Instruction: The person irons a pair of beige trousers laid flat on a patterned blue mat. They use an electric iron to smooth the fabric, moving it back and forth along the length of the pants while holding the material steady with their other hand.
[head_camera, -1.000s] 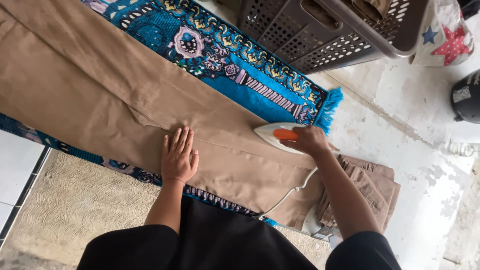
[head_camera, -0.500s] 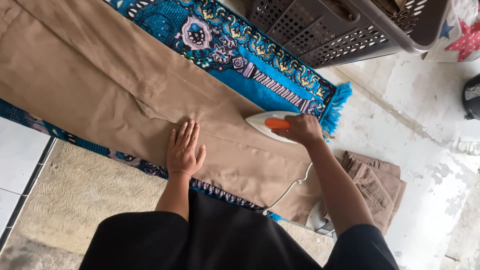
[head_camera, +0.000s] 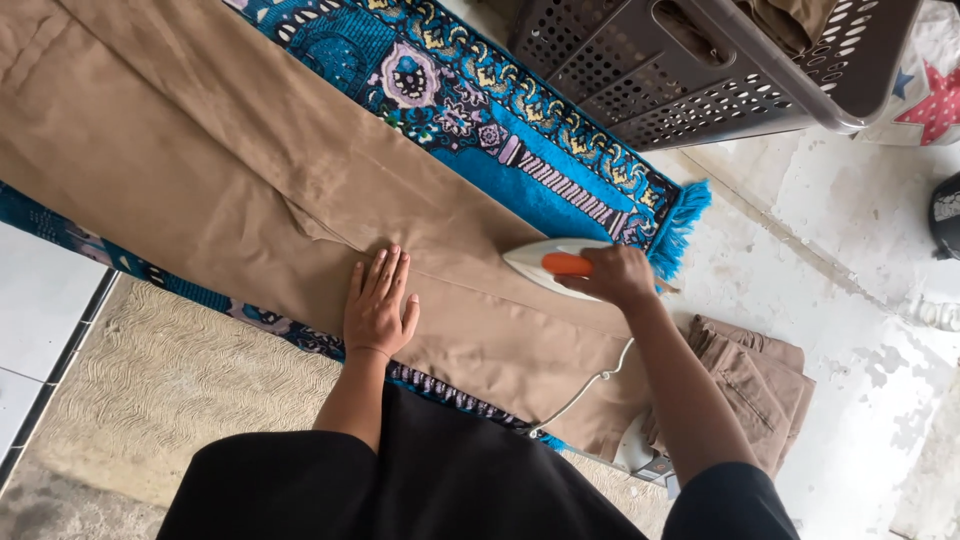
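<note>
Person ironing tan trousers on a blue rug.
Left hand lies flat, fingers spread; right hand grips the iron (fingers wrapped round its orange handle).

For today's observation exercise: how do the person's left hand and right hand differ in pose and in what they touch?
The left hand lies flat, fingers spread, pressing the tan fabric; the right hand is curled shut around the iron by its orange handle. The left touches cloth directly; the right touches only the iron. Both are bare and work over the same fabric.
</note>
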